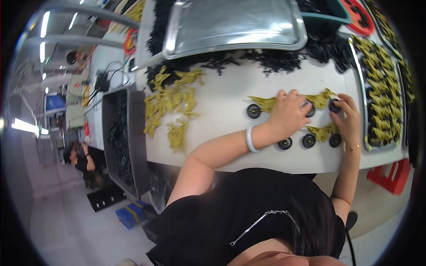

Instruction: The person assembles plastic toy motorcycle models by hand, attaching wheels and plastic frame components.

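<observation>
Your hands are busy on yellow frames (319,102) on the bench (230,95).
Your left hand (290,114) curls half closed over the upper row; I cannot tell whether it grips. Your right hand (348,116), at its three o'clock, pinches a black wheel (334,106). From your left hand, another frame (321,133) lies at four o'clock, a yellow pile (172,104) at nine.

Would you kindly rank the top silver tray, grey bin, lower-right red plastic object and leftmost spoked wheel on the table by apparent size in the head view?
1. Top silver tray
2. Grey bin
3. Lower-right red plastic object
4. Leftmost spoked wheel
</observation>
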A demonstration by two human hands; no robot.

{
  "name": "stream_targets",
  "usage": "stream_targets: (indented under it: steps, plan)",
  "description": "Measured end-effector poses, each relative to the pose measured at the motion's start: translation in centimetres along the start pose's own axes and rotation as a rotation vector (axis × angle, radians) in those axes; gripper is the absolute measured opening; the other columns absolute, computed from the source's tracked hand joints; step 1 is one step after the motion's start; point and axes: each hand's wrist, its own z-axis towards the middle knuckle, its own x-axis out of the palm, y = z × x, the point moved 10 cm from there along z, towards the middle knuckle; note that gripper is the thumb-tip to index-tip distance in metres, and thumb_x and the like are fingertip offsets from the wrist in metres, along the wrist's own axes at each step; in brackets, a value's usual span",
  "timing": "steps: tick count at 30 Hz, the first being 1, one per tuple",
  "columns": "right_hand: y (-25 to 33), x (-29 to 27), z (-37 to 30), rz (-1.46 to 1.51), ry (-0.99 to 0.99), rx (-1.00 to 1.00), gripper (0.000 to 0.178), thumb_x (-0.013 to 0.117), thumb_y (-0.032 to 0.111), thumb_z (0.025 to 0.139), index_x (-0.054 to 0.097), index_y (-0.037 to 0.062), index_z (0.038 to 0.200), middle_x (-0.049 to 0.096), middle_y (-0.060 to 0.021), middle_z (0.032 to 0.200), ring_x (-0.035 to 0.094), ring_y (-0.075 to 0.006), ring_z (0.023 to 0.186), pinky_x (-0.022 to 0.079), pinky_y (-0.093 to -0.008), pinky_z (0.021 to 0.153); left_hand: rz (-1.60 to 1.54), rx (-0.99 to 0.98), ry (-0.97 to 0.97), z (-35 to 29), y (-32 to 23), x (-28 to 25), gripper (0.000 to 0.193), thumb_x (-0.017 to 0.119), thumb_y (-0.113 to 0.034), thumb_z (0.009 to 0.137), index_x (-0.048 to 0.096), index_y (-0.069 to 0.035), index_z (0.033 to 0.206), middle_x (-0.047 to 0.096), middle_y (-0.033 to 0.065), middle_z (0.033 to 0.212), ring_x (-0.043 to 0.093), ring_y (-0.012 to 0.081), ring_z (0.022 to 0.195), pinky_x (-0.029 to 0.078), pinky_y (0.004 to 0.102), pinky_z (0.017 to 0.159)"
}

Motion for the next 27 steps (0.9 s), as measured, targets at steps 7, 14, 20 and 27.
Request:
stream_targets:
  steps: [7,14,20,27]
  plan:
    - [0.8,-0.7,0.4,-0.024,-0.006,0.015,0.033,0.072,-0.006,0.068,0.062,0.0005,0.099,0.056,-0.0113,0.123,0.056,-0.0276,0.112,0.044,-0.034,0.095,0.038,-0.232,-0.263,-5.0,7.2,-9.6,0.04,0.072,-0.029,0.075,0.063,-0.014,0.111,0.058,0.005,0.108,0.048,0.024,0.108,0.032,0.0457,0.09]
    - [1.2,-0.3,0.5,0.009,0.029,-0.021,0.044,0.069,-0.006,0.07,0.062,0.0032,0.112,0.055,-0.0112,0.126,0.053,-0.0273,0.118,0.042,-0.0349,0.1,0.405,-0.628,-0.302,-16.7,19.8,-14.4,0.034,0.071,-0.025,0.075,0.068,-0.012,0.106,0.059,0.0058,0.111,0.049,0.0262,0.11,0.035,0.0462,0.091]
    - [0.4,-0.4,0.7,-0.043,0.021,0.025,0.04,0.07,-0.001,0.072,0.064,0.0043,0.111,0.056,-0.0106,0.122,0.053,-0.0255,0.115,0.044,-0.0335,0.097,0.404,-0.769,-0.247,-17.8,21.4,-14.0,0.024,0.073,-0.025,0.074,0.072,-0.01,0.094,0.061,0.0076,0.111,0.051,0.0275,0.111,0.034,0.0466,0.093]
    - [-0.2,-0.4,0.9,0.1,-0.035,0.094,0.027,0.068,0.004,0.079,0.064,0.0015,0.105,0.06,-0.0082,0.113,0.058,-0.0232,0.104,0.046,-0.0309,0.085,0.423,-0.526,-0.251,-7.6,20.9,-12.0,0.019,0.076,-0.024,0.068,0.07,-0.01,0.081,0.065,0.0037,0.093,0.054,0.0241,0.096,0.036,0.0423,0.084]
